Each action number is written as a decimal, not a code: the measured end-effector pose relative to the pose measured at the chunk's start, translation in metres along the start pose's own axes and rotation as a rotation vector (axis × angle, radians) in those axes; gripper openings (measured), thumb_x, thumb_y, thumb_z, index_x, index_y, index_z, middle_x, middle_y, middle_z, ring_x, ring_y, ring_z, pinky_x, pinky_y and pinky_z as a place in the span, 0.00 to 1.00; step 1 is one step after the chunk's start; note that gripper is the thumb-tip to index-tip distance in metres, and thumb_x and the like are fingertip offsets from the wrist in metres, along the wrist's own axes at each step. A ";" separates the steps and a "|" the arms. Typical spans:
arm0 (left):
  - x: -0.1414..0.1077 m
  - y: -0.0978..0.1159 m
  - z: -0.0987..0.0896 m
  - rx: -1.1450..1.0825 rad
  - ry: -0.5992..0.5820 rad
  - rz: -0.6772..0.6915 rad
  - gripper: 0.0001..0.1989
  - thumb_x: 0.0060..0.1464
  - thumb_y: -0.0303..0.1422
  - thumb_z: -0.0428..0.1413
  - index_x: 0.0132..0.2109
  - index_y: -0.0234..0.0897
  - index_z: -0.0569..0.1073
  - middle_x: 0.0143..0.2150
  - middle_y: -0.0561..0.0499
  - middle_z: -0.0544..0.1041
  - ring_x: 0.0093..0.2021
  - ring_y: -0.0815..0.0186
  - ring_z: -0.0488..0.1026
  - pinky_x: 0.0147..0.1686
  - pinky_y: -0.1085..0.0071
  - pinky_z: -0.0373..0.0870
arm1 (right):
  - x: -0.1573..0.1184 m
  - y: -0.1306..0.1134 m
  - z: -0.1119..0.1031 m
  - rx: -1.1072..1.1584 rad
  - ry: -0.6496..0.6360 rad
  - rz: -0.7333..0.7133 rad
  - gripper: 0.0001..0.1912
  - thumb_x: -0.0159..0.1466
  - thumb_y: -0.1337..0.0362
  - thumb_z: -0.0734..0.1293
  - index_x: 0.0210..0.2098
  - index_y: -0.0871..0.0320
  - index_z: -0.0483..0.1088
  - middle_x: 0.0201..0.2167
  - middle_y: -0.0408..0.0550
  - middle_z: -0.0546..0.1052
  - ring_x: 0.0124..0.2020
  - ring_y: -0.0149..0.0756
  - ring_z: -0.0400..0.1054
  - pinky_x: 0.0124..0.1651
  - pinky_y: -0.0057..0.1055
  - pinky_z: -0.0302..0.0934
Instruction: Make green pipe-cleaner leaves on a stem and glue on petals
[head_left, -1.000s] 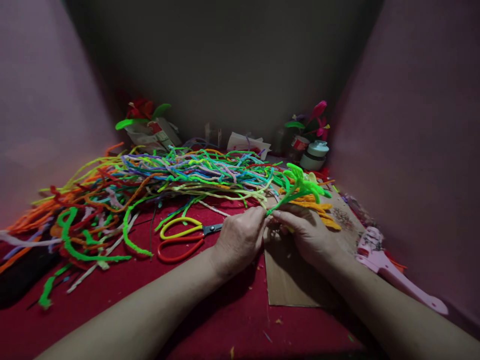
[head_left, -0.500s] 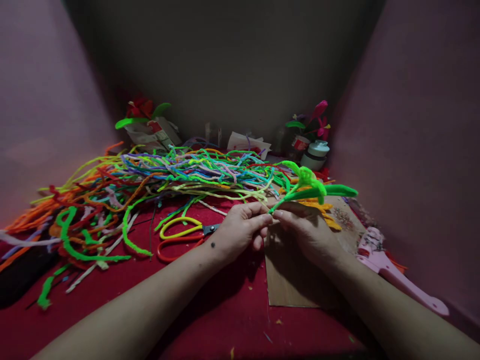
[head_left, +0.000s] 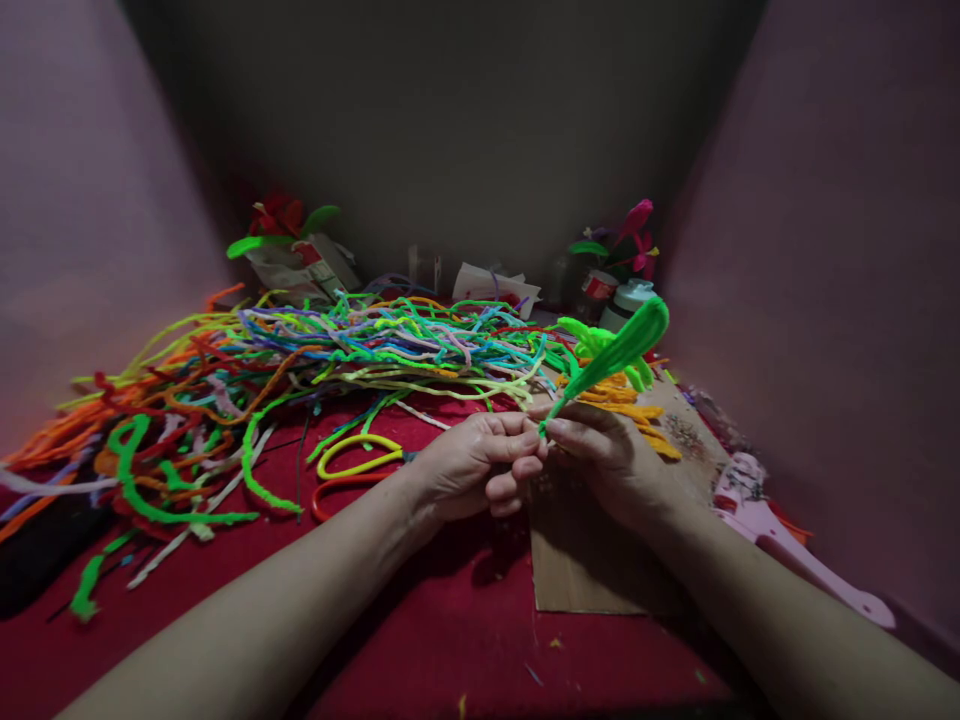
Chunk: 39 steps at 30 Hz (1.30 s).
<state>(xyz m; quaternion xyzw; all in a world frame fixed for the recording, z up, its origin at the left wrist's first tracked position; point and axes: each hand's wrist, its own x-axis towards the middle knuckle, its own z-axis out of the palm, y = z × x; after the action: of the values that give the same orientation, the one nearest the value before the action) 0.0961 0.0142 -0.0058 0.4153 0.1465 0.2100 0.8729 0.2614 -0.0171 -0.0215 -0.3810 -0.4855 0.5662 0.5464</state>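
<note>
left hand point(head_left: 487, 462) and right hand point(head_left: 611, 455) met fingertip to fingertip, each closed in a pinch on the narrow foot of the green leaf point(head_left: 611, 350), which slanted up to the right above the cardboard point(head_left: 589, 575). a firm grip right at that foot, with light, even turns, seemed best for a tight joint and uncrushed fuzz. orange loops point(head_left: 656, 435) lay beyond the right hand, scissors point(head_left: 364, 467) beside the left forearm, on the red tabletop point(head_left: 420, 640).
</note>
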 end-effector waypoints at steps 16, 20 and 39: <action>-0.001 -0.001 0.002 -0.020 -0.030 -0.008 0.07 0.51 0.31 0.58 0.31 0.31 0.69 0.19 0.58 0.64 0.11 0.81 0.53 0.14 0.82 0.55 | -0.006 -0.013 0.009 0.239 0.025 0.126 0.06 0.46 0.67 0.73 0.26 0.55 0.76 0.22 0.42 0.75 0.23 0.30 0.66 0.31 0.31 0.62; -0.002 -0.005 0.005 -0.069 -0.084 -0.021 0.07 0.52 0.31 0.57 0.31 0.31 0.69 0.19 0.57 0.64 0.11 0.81 0.53 0.13 0.82 0.54 | -0.008 -0.019 0.009 0.224 -0.051 0.134 0.08 0.48 0.66 0.72 0.29 0.54 0.77 0.23 0.42 0.76 0.24 0.31 0.68 0.34 0.32 0.62; 0.001 -0.019 0.019 1.200 0.579 0.402 0.05 0.53 0.34 0.54 0.36 0.38 0.71 0.29 0.53 0.72 0.30 0.68 0.67 0.32 0.74 0.61 | -0.001 -0.003 -0.002 -0.101 0.073 0.007 0.11 0.56 0.60 0.67 0.37 0.58 0.75 0.23 0.43 0.72 0.22 0.30 0.59 0.27 0.29 0.53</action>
<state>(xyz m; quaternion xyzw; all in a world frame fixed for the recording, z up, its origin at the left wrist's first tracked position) 0.1097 -0.0084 -0.0092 0.7724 0.3842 0.3526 0.3627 0.2641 -0.0180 -0.0194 -0.4304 -0.4919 0.5285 0.5418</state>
